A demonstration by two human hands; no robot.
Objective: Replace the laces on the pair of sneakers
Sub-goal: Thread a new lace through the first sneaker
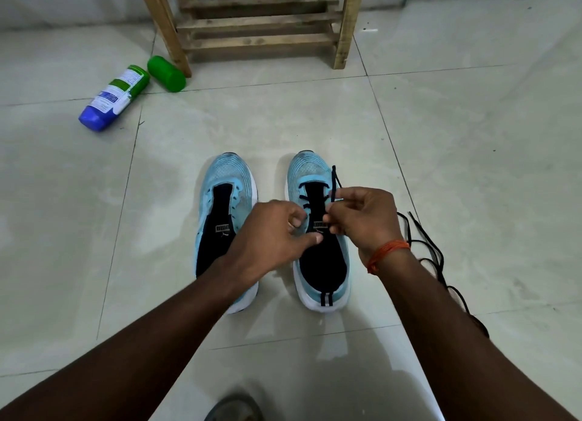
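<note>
inspector: state of the hands?

operator: on my feed the right hand (362,216) has thumb and forefinger pressed together on the dark lace (333,175). its free end stands up just beyond those fingertips. the left hand (274,228) is curled, with the thumb tip at the opening of the right sneaker (321,263). i cannot tell whether its fingers pinch the other lace end or only the eyelet edge.

inspector: and the work itself?

operator: the right sneaker sits directly under both sets of fingers, with a few dark crossings threaded ahead of the fingertips, toward the toe. the left sneaker (220,181) lies just beside the left knuckles, and i see no lace in it. a loose lace (441,257) lies on the tiled floor (472,137) behind the right wrist, partly under that forearm.

inspector: risks?

operator: three, in my judgement. first, a pull from the right fingers alone could drag the lace through the lower crossings and leave the ends uneven. second, the limp tip beyond the pinch may miss the next eyelet. third, the forearm could sweep the loose lace into the working one and tangle them. i also see nothing pinning the sneaker, so it may slide on the smooth tile.
</note>
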